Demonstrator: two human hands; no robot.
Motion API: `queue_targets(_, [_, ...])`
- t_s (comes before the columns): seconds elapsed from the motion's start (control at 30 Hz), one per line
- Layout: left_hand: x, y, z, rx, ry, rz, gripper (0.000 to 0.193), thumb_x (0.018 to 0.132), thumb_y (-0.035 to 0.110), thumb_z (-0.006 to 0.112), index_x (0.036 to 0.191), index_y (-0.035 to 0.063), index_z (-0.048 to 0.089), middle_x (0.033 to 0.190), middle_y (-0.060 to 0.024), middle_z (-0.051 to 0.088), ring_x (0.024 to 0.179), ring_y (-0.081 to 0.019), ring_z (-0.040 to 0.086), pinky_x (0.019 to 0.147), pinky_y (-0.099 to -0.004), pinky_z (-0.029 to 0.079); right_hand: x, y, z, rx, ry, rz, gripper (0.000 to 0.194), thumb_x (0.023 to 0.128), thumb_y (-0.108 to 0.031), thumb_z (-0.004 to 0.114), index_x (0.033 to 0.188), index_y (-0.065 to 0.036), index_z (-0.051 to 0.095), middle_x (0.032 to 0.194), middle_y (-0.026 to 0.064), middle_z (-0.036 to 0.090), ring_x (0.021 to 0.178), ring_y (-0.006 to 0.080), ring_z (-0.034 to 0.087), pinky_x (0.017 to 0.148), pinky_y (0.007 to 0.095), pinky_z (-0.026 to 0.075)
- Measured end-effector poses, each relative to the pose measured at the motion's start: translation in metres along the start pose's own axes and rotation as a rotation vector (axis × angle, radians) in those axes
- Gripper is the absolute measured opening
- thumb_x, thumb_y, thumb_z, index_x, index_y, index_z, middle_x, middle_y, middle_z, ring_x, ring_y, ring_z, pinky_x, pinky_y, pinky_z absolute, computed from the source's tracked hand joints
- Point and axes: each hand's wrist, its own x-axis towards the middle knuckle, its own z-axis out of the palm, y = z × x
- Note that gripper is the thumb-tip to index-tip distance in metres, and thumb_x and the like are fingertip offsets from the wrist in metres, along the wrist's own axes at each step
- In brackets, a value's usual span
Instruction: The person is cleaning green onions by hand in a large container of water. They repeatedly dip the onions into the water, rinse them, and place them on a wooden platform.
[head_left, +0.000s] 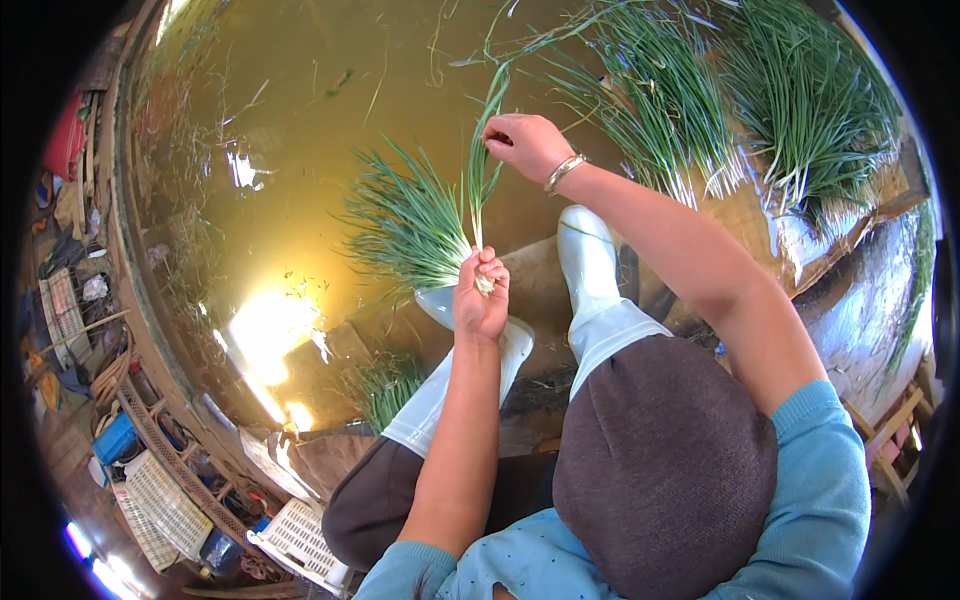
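Observation:
My left hand (482, 298) grips a bunch of spring onions (420, 221) by its white root ends, and the green leaves fan out up and to the left over murky water. A few longer stalks (476, 169) rise upright from the same fist. My right hand (531, 144), with a bracelet at the wrist, is above the left with thumb and fingers pinched together at the upper leaves of those stalks. How much leaf lies inside the pinch is hidden. Long thin leaves (499, 75) trail up from there toward the piles at the top.
Two heaps of spring onions (660, 105) (814, 112) lie at the upper right on a wet brown sheet (720, 202). More greens (390, 394) sit beside my left boot. Brown water (315, 112) fills the basin; beyond its rim (127, 225) are plastic crates (169, 502) and clutter.

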Motion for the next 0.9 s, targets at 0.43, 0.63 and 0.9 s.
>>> queue_targets(0.43, [-0.007,0.012,0.008,-0.264,0.008,0.007,0.007,0.086,0.000,0.056,0.089,0.0006,0.050,0.081,-0.0044,0.052,0.067,-0.0101,0.050,0.062,-0.0227,0.047,-0.030,0.066,-0.027,-0.174,0.323,0.017,0.012,0.084,-0.018,0.056,0.091,-0.009,0.061,0.086,0.0109,0.064,0.077,0.0329,0.061,0.068,0.0396,0.050])
queue_targets(0.63, [-0.011,0.032,0.016,-0.417,-0.059,0.063,0.007,0.085,0.000,0.055,0.088,0.0016,0.049,0.080,-0.0037,0.052,0.065,-0.0107,0.049,0.060,-0.0230,0.047,-0.068,0.076,0.003,-0.512,-0.323,-0.155,0.015,0.083,-0.012,0.053,0.095,-0.008,0.060,0.090,0.0116,0.064,0.082,0.0321,0.063,0.070,0.0411,0.052])
queue_targets(0.9, [-0.012,0.045,0.017,-0.427,-0.061,0.065,0.007,0.084,0.001,0.056,0.086,0.0022,0.049,0.079,-0.0038,0.052,0.064,-0.0107,0.049,0.058,-0.0236,0.045,0.050,0.031,-0.088,-0.026,0.067,0.296,0.026,0.091,-0.021,0.051,0.116,-0.015,0.052,0.085,0.0138,0.066,0.072,0.0312,0.063,0.065,0.0398,0.052])
